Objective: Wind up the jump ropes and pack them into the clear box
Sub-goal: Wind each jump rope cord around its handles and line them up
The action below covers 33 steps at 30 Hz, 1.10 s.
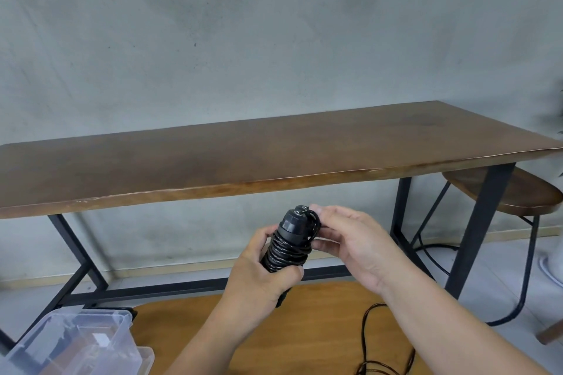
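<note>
Between the two hands, below the front edge of the long tabletop [274,158], sits the black jump rope [288,248], cord already coiled tight round its handles. Left hand [259,271] grips the lower part of the bundle, fingers curled round the coils, thumb across the front. Right hand [350,240] pinches the top end, fingertips on the last turn of cord by the handle cap; looks like the end is being tucked or locked off, tho the exact tuck is hidden behind the fingers.

Risks from here, as I judge them:
- Cord looks springy & slick. If the right hand lets go before the end is secured, the top turns prob. pop loose and the whole wind unravels.
- Left hand holds low on the bundle; w/ a slack grip the coils could slide off the handle end, esp. when the bundle is tipped toward the box.
- Clear box [82,341] is well below and to the left of the left hand, only partly in view at the frame corner. A blind drop could hit the rim or miss it.
- A second, brownish rope [370,344] lies loose under the right forearm, on the light wooden surface [304,323] there. Moving the arm down could snag it or drag it off the edge.

Can't tell what's in the box already, so room inside is unknown.
</note>
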Motion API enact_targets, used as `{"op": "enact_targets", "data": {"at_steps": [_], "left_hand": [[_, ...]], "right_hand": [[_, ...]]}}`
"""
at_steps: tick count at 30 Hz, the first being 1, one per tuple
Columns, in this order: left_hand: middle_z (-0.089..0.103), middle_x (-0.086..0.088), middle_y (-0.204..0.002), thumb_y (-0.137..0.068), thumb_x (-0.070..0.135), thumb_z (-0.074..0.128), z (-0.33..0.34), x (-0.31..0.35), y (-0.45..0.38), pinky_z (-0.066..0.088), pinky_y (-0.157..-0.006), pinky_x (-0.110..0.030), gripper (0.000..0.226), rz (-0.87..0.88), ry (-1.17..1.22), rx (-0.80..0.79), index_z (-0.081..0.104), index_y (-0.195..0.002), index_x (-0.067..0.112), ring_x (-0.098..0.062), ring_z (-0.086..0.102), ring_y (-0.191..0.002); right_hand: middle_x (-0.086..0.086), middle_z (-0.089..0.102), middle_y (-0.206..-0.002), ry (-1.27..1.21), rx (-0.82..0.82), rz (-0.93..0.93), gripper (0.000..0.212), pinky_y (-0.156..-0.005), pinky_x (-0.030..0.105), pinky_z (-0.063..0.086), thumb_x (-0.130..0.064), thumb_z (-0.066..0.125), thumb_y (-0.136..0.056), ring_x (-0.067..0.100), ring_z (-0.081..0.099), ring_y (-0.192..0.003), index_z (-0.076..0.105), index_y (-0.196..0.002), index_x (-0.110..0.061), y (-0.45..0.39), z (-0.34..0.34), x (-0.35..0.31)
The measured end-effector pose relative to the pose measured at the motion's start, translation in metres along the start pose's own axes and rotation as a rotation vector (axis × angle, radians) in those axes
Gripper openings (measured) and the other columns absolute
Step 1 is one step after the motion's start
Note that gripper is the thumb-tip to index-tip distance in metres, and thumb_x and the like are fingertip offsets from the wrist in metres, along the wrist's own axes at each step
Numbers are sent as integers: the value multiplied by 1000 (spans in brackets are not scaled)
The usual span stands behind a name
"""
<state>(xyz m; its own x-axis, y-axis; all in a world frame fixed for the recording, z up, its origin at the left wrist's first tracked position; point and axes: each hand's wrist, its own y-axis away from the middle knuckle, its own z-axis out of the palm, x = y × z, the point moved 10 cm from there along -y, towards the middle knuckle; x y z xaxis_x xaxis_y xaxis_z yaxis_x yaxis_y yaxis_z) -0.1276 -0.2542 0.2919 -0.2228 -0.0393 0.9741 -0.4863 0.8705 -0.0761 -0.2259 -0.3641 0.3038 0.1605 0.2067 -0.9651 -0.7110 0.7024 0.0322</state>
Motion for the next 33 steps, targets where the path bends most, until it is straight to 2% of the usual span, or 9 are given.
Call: {"op": "enact_targets", "data": {"at_steps": [5, 9, 13, 16, 20, 22, 27, 30, 33], "left_hand": [[63, 10, -71, -67, 18, 73, -6, -2, 3, 43, -54, -18, 49, 10, -14, 34, 59, -110, 37, -9, 51, -58], [65, 10, -72, -61, 23, 71, -5, -6, 4, 43, -56, -17, 53, -11, -19, 44, 59, -111, 36, -8, 52, -60], [68, -4, -80, -57, 29, 73, 1, -14, 9, 46, -65, -26, 48, -83, 42, 15, 63, -103, 40, -11, 58, -68], [70, -13, -87, -56, 27, 74, 7, -20, 14, 49, -69, -35, 42, -144, 188, -21, 67, -98, 33, -22, 65, -79], [71, -19, -100, -51, 24, 79, 16, -34, 15, 50, -71, -38, 69, -238, 498, -76, 63, -116, 12, -30, 67, -77], [67, -23, -97, -54, 20, 80, 26, -36, 16, 50, -65, -37, 73, -296, 718, -151, 57, -121, 0, -31, 63, -72], [61, -24, -99, -64, 15, 75, 39, -30, 18, 51, -65, -39, 46, -333, 1021, -294, 66, -102, -9, -32, 59, -71], [62, -25, -101, -62, 17, 75, 34, -36, 15, 50, -65, -38, 51, -326, 951, -249, 65, -106, -7, -32, 60, -71], [69, -21, -103, -59, 21, 77, 11, -41, 9, 51, -70, -37, 56, -262, 562, -101, 65, -113, 9, -31, 66, -76]], "right_hand": [[10, 71, -98, 4, -92, 188, 22, -75, 28, 58, -6, 72, -85, 18, 67, -89, 69, -106, 1, 1, 4, 3], [8, 69, -84, 204, -34, 246, 24, -64, 27, 57, -5, 72, -83, 16, 65, -73, 69, -107, -2, 5, -3, 0], [14, 74, -80, 299, -1, 228, 25, -59, 24, 59, 3, 67, -84, 18, 70, -66, 65, -108, -3, 10, -7, -7], [17, 75, -85, 379, 28, 181, 24, -63, 24, 60, 6, 65, -84, 22, 74, -74, 65, -106, -3, 14, -8, -12], [13, 75, -76, 547, 69, 114, 13, -74, 34, 62, 1, 65, -86, 27, 75, -77, 67, -97, -6, 13, -9, -15], [10, 75, -73, 580, 99, 70, 11, -79, 39, 61, -1, 65, -85, 28, 74, -78, 69, -93, -8, 10, -11, -18], [2, 74, -67, 736, 162, -43, 8, -64, 21, 59, -8, 68, -84, 15, 73, -64, 73, -84, -14, 6, -14, -29], [0, 72, -63, 845, 180, -93, 9, -67, 28, 61, -10, 69, -83, 15, 71, -63, 73, -79, -17, 4, -13, -32], [6, 73, -67, 777, 167, -37, 8, -71, 33, 62, -8, 66, -83, 16, 70, -63, 72, -81, -13, 0, -12, -26]]}}
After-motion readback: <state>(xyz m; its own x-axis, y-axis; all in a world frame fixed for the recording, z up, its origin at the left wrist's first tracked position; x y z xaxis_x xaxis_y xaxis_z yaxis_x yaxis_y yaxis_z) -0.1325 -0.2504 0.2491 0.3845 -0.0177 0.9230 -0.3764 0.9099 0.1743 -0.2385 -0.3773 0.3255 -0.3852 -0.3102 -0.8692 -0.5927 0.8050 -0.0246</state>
